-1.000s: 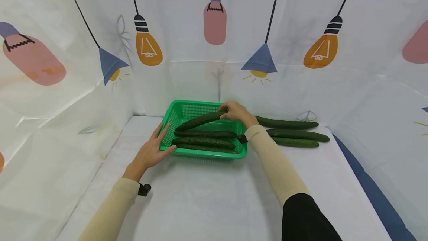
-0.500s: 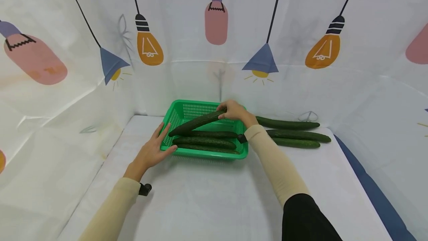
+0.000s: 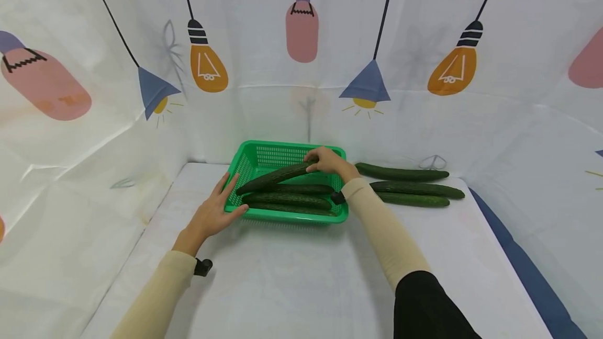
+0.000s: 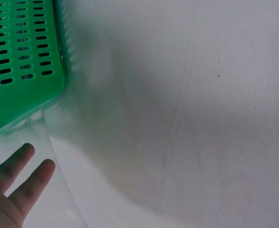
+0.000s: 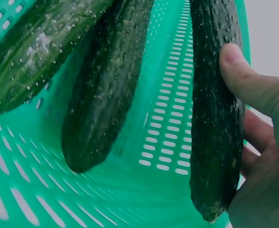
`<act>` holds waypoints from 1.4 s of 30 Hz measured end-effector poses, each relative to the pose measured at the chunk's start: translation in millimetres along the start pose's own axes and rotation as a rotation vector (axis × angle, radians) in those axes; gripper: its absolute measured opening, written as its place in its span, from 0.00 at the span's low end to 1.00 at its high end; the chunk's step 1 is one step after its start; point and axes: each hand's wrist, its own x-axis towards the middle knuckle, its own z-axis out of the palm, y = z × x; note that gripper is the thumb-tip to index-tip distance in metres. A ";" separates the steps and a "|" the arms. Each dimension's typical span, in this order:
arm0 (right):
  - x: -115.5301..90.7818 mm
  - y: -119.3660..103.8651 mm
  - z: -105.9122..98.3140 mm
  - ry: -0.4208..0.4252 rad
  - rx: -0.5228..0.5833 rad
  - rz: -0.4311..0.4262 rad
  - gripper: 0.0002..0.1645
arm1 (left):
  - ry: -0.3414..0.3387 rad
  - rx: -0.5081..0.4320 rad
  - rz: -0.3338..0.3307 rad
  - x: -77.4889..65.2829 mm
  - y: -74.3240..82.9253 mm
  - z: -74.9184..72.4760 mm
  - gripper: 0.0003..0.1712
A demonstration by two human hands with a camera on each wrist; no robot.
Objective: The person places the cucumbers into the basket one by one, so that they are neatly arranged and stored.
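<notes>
A green plastic basket (image 3: 282, 216) stands at the back of the table with several dark green cucumbers in it. My right hand (image 3: 328, 163) grips one cucumber (image 3: 275, 176) near its right end, tilted over the others, its left end lower. In the right wrist view the thumb and fingers hold this cucumber (image 5: 215, 109) from both sides. Beneath it lie further cucumbers, among them a bumpy cucumber (image 3: 287, 201) near the front wall. My left hand (image 3: 213, 213) rests against the basket's left front corner, fingers straight and spread; in the left wrist view two fingers (image 4: 32, 187) show beside the basket.
Right of the basket several cucumbers lie side by side on the white table (image 3: 301, 281), including one cucumber (image 3: 402, 173) at the back and another cucumber (image 3: 419, 189) before it. A white curtain (image 3: 264, 114) with printed lamps rises close behind the basket.
The gripped cucumber has shifted left, then sunk slightly lower into the basket. My right hand has moved down a little with it. My left hand stays at the corner.
</notes>
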 end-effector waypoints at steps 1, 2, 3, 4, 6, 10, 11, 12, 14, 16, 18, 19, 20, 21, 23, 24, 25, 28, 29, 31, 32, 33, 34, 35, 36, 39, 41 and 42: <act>0.9 0.3 0.5 -0.005 -0.012 0.003 0.25 | 0.001 0.001 -0.001 -0.1 -0.2 -0.4 0.54; 1.8 0.5 1.0 -0.011 -0.026 0.006 0.25 | 0.002 0.000 -0.001 0.0 -0.4 -0.5 0.54; 2.4 0.7 1.4 -0.019 -0.037 0.012 0.25 | 0.002 -0.002 -0.002 0.0 -0.4 -0.5 0.54; 2.8 0.6 1.8 -0.028 -0.046 0.023 0.25 | 0.001 -0.002 -0.004 0.1 -0.5 -0.3 0.54; 3.2 0.1 2.3 -0.047 -0.068 0.047 0.25 | -0.002 -0.005 -0.001 0.2 -0.4 -0.1 0.54; 5.0 -2.4 2.7 -0.074 -0.098 0.075 0.26 | -0.001 -0.010 -0.003 -0.7 0.2 -0.6 0.54; 5.5 -3.3 2.7 -0.075 -0.109 0.076 0.26 | 0.000 -0.012 -0.001 -0.9 0.3 -1.1 0.54; 6.1 -4.1 2.7 -0.073 -0.114 0.075 0.25 | 0.001 -0.008 -0.004 -1.0 0.2 -1.4 0.54; 5.8 -5.3 2.7 -0.066 -0.125 0.076 0.25 | 0.004 -0.006 -0.004 -1.1 0.7 -1.4 0.54; 5.1 -6.6 2.5 -0.054 -0.151 0.078 0.25 | 0.003 -0.003 -0.001 -1.0 0.8 -1.5 0.54; 4.3 -7.6 2.3 -0.027 -0.188 0.088 0.25 | 0.004 -0.006 -0.002 -0.6 0.8 -1.0 0.54; 3.6 -8.0 2.2 -0.012 -0.205 0.096 0.25 | 0.001 -0.004 -0.003 -0.3 0.7 -0.9 0.54; 3.2 -8.0 2.2 0.004 -0.222 0.103 0.25 | -0.003 -0.006 -0.004 -0.1 0.8 -0.8 0.54; 2.8 -7.9 2.2 0.019 -0.236 0.110 0.25 | -0.009 -0.007 -0.004 0.2 0.8 -0.5 0.54; 2.5 -7.0 2.2 0.045 -0.249 0.123 0.26 | -0.014 -0.012 -0.011 0.3 1.0 -0.6 0.54; 2.5 -6.3 2.3 0.050 -0.245 0.126 0.27 | -0.017 -0.011 -0.014 0.4 0.8 -0.7 0.54; 2.8 -5.7 2.3 0.052 -0.239 0.124 0.27 | -0.019 -0.008 -0.016 0.2 0.7 -0.9 0.54; 3.8 -3.2 2.0 0.048 -0.219 0.118 0.29 | -0.015 -0.008 -0.018 -0.6 0.7 -1.9 0.54; 3.9 -2.4 1.7 0.046 -0.209 0.114 0.30 | -0.015 -0.008 -0.016 -0.8 0.8 -2.2 0.54; 4.3 -1.1 1.3 0.042 -0.193 0.105 0.30 | -0.015 -0.010 -0.015 -1.2 1.2 -2.6 0.54; 4.3 -0.6 1.1 0.042 -0.181 0.100 0.30 | -0.015 -0.009 -0.016 -1.4 1.2 -2.6 0.54; 4.4 -0.1 0.9 0.043 -0.171 0.095 0.29 | -0.016 -0.008 -0.016 -1.6 1.2 -2.8 0.54; 4.2 0.1 0.8 0.045 -0.157 0.090 0.29 | -0.016 -0.006 -0.016 -1.8 1.0 -2.9 0.54; 3.9 0.3 0.6 0.047 -0.145 0.084 0.28 | -0.015 -0.006 -0.019 -1.9 1.0 -3.1 0.54; 3.7 0.6 0.3 0.050 -0.137 0.079 0.27 | -0.016 -0.003 -0.022 -2.0 1.1 -3.2 0.54; 2.8 1.3 -0.6 0.059 -0.115 0.072 0.25 | -0.020 0.001 -0.020 -1.9 1.4 -3.7 0.54; 2.1 1.9 -1.4 0.059 -0.110 0.067 0.25 | -0.020 -0.002 -0.021 -1.9 2.5 -4.1 0.54; 1.8 2.1 -1.8 0.057 -0.108 0.066 0.24 | -0.021 -0.001 -0.019 -1.7 2.7 -4.1 0.54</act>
